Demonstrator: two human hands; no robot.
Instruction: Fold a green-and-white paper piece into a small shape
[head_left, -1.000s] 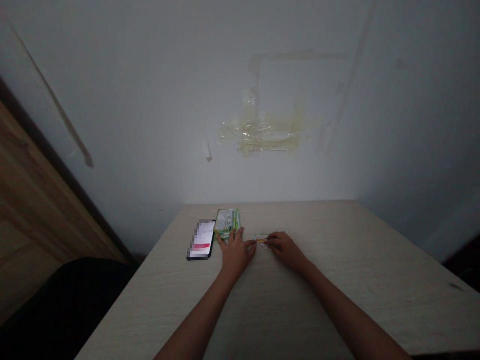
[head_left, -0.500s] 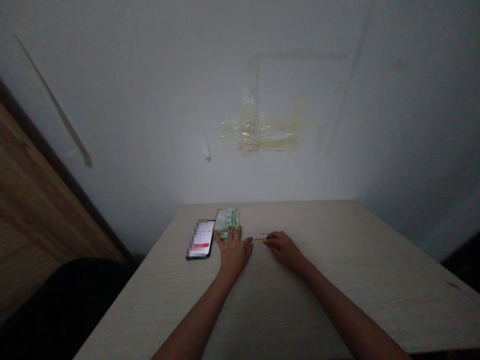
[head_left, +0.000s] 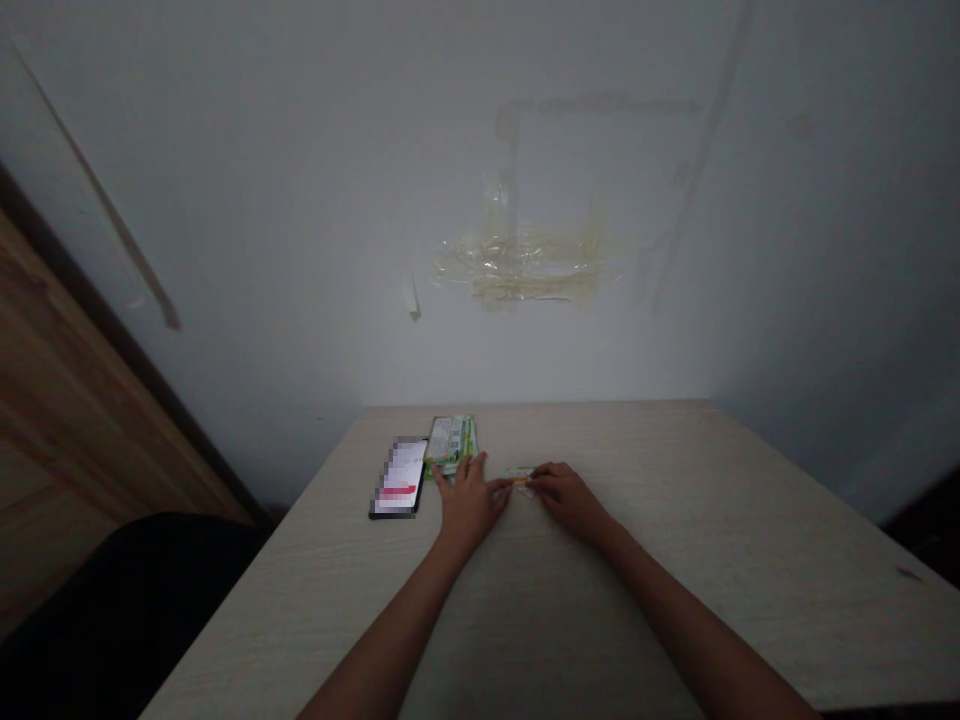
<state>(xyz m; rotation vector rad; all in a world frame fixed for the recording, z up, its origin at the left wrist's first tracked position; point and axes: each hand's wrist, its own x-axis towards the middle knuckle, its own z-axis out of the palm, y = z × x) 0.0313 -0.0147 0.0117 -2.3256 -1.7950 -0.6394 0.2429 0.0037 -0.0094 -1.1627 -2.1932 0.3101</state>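
Note:
A small white-and-green packet [head_left: 519, 473] with a yellow-orange band lies low over the table between my two hands. My right hand [head_left: 566, 498] pinches its right end, fingers bent and closed. At the packet's left end, the thumb and index finger of my left hand [head_left: 469, 502] come together on its edge. The other fingers of that hand stretch forward, apart, over the near edge of some flat green-and-white packs [head_left: 452, 440]. These packs lie stacked, and their lower edge is partly hidden by my fingers.
A phone [head_left: 401, 480] with a lit, partly blurred screen lies left of the packs. The pale wooden table [head_left: 637, 440] meets a wall [head_left: 300, 250] with tape patches at the back. A dark rounded shape [head_left: 135, 600] stands off the table's left edge.
My left thumb and index finger have moved right, onto the small packet's left end, covering more of it. My right hand keeps its pinch with little movement.

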